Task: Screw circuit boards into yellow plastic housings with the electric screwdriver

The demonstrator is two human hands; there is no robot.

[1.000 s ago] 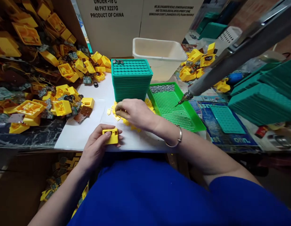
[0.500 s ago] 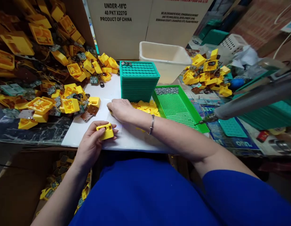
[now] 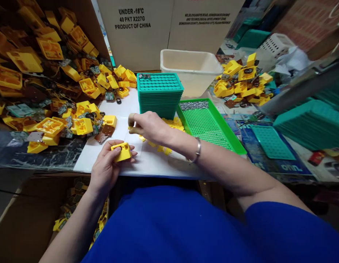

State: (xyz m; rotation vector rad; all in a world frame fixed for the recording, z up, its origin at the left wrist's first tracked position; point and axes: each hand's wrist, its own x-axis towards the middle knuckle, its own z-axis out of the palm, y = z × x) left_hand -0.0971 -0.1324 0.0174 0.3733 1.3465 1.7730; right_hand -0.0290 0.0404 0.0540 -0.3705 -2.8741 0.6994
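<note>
My left hand [image 3: 105,162] grips a small yellow plastic casing [image 3: 123,153] over the white work surface, thumb across its front, where dark cut-outs show. Just above and to the right of it, my right hand [image 3: 151,126] is closed in a pinch, thumb and finger covers touching or nearly so. A bit of yellow shows at its fingertips, seemingly a small yellow plastic piece [image 3: 130,128], mostly hidden. Flat yellow pieces [image 3: 173,124] lie loose beneath and behind my right hand. The two hands are apart.
A stack of teal trays [image 3: 159,96] stands behind my right hand. Right of it lies a green tray [image 3: 200,117] with small metal parts; behind is a whitish bin [image 3: 191,69]. Yellow casings with circuit boards [image 3: 83,122] pile up at left. A power screwdriver [image 3: 290,89] hangs at right.
My right hand has lifted slightly and turned, its pinching fingers now showing; more loose yellow pieces are uncovered below it. The left hand still holds the casing in nearly the same place.
</note>
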